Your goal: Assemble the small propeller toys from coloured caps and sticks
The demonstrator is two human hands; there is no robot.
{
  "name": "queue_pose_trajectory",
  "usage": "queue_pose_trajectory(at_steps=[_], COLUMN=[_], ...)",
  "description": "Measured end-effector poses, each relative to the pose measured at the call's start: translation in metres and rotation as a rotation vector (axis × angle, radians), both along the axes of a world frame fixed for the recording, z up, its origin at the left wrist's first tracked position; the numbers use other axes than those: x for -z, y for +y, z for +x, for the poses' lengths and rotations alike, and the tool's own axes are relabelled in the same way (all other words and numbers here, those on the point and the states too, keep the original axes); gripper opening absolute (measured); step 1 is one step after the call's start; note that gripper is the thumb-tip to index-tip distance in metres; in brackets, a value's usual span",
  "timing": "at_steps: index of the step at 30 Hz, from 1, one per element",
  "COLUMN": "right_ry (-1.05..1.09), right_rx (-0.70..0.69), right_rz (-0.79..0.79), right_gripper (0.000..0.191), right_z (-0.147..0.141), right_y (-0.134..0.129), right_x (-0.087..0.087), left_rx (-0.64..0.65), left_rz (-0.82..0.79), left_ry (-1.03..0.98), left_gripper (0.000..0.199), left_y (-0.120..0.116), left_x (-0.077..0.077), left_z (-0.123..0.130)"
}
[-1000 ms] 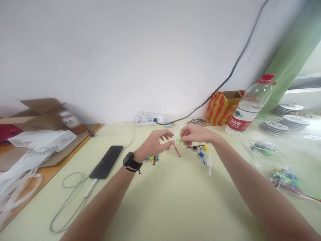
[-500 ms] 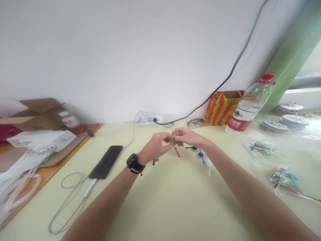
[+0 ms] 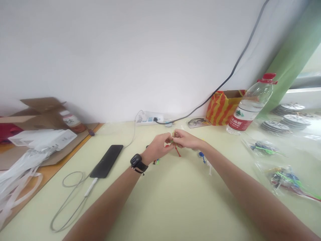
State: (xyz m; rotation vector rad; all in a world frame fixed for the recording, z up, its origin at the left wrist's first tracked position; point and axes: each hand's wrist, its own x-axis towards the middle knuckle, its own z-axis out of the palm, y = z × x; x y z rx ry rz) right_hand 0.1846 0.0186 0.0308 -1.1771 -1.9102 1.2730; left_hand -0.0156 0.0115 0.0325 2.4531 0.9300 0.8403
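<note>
Pinching one small green plastic piece (image 3: 172,141) between their fingertips, the left hand (image 3: 158,146) and the right hand (image 3: 186,139) meet over the far end of the red arrow (image 3: 178,152), whose long axis slants nearer and to the right.

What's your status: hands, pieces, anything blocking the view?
Left hand and right hand together, both pinching small green plastic piece. Red plastic arrow partly hidden by hands. Blue plastic arrow partly hidden by right wrist.
</note>
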Motion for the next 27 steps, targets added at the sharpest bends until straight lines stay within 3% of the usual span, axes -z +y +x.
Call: queue_pose_trajectory(at_steps=[3, 7, 11, 16, 22, 27], right_ry=[-0.113, -0.359, -0.508, -0.606, -0.745, -0.702], right_rx=[0.112, 0.124, 0.099, 0.056, -0.05, -0.025], right_rz=[0.136, 0.145, 0.195, 0.183, 0.021, 0.085], right_gripper=[0.003, 0.025, 0.036, 0.011, 0.022, 0.016], right_z=[0.004, 0.012, 0.025, 0.057, 0.08, 0.075], right_y=[0.003, 0.009, 0.014, 0.014, 0.012, 0.014], right_x=[0.003, 0.006, 0.003, -0.013, -0.019, -0.019], left_rx=[-0.023, -0.043, 0.004, -0.075, 0.005, 0.029], left_rz=[-0.024, -0.025, 0.037, 0.007, -0.085, -0.126], left_ry=[0.047, 0.162, 0.286, 0.319, 0.272, 0.223], left_gripper=[0.01, 0.007, 0.023, 0.019, 0.021, 0.026], left_y=[0.0, -0.001, 0.001, 0.007, 0.012, 0.019], left_x=[0.0, 0.004, 0.011, 0.012, 0.005, 0.008], left_z=[-0.002, -0.002, -0.003, -0.01, -0.02, -0.029])
